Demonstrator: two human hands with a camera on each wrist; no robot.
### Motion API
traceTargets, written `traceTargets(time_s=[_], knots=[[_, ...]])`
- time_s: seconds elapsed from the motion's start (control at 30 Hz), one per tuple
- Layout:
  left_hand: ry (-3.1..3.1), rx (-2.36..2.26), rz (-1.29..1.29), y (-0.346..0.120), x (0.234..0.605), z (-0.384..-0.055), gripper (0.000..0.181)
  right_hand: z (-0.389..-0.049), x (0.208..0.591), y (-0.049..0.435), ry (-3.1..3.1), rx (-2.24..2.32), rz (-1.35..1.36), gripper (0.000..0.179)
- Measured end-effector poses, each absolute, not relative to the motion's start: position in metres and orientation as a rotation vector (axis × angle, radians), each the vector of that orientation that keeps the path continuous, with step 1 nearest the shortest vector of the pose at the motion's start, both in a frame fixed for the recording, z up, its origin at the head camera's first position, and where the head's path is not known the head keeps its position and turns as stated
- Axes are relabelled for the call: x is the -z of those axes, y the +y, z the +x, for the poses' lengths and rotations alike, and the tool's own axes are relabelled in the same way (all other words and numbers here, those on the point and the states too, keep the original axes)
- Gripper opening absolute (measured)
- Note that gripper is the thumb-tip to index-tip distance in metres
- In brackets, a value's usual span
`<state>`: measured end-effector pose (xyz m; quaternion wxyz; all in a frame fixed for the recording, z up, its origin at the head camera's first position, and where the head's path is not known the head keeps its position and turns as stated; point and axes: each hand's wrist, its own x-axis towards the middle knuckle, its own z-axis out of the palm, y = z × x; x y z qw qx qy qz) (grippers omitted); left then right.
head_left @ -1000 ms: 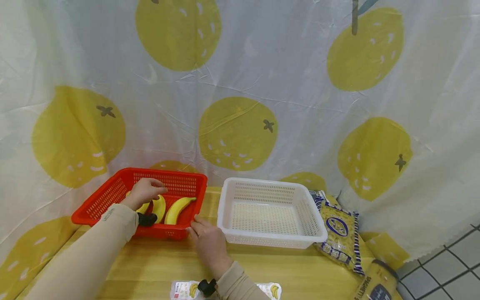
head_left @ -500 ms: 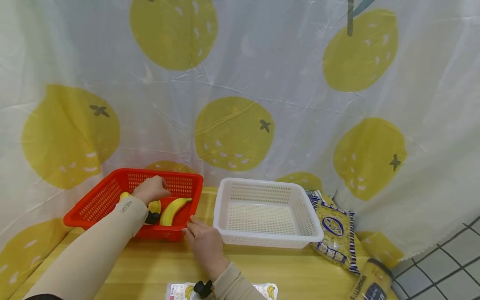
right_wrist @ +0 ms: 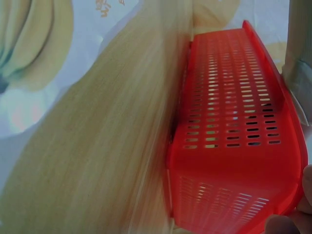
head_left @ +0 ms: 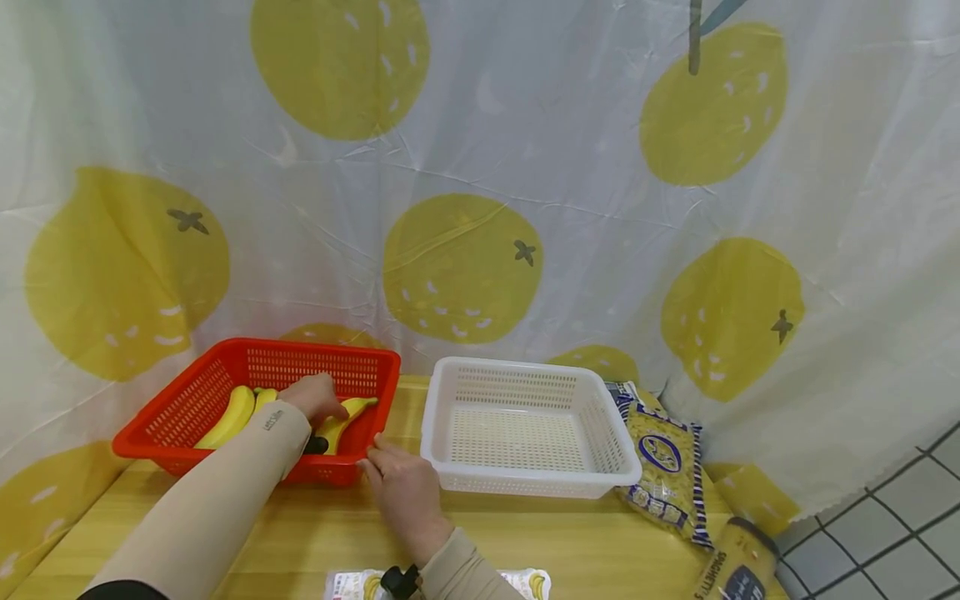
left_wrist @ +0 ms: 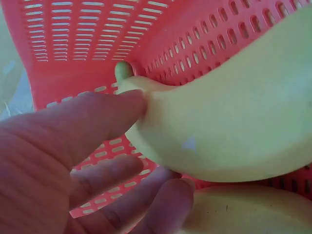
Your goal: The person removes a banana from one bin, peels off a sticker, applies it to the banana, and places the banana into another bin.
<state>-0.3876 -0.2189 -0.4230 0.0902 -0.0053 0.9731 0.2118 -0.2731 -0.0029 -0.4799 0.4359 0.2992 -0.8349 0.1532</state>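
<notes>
My left hand (head_left: 311, 398) reaches down into the red perforated basket (head_left: 330, 347), at the rightmost banana (head_left: 351, 413). In the left wrist view the thumb lies on that banana (left_wrist: 219, 131) near its green-tipped end, with the other fingers curled at its lower edge. A second banana (left_wrist: 248, 207) lies alongside. More bananas (head_left: 231, 418) rest at the basket's left, partly behind my left forearm. My right hand (head_left: 408, 496) grips the basket's near right corner by the rim; the right wrist view catches its fingertips at the edge of the basket wall (right_wrist: 229, 161).
A white perforated basket (head_left: 534, 481) stands to the right with nothing in it. Beside it lean a bag of pasta (head_left: 663, 462) and a spaghetti jar (head_left: 738, 562). Packaging printed with bananas (head_left: 352, 586) lies at the table's front, under my right forearm. A lemon-print curtain (head_left: 585, 275) hangs behind.
My left hand has moved right and down across the bananas to the rightmost one, uncovering those on the left. The right hand stays on the basket's corner. The head view has shifted slightly.
</notes>
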Motion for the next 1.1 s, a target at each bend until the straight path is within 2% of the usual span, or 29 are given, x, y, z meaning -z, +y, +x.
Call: traceTargets(time_s=[0.43,0.7,1.1], knots=[[2.802,-0.617,0.006,-0.218,0.427,-0.391,0.026,-0.272,0.478,-0.003,-2.087,-0.389,0.739,0.017],[2.83,-0.686,-0.076,-0.218,0.424,-0.387,0.025,-0.271,0.479,-0.003,-2.099,-0.391,0.735,0.018],[2.836,-0.832,-0.169,-0.227,0.411,-0.383,0.046,-0.272,0.479,-0.003,-2.114,-0.396,0.735,0.017]])
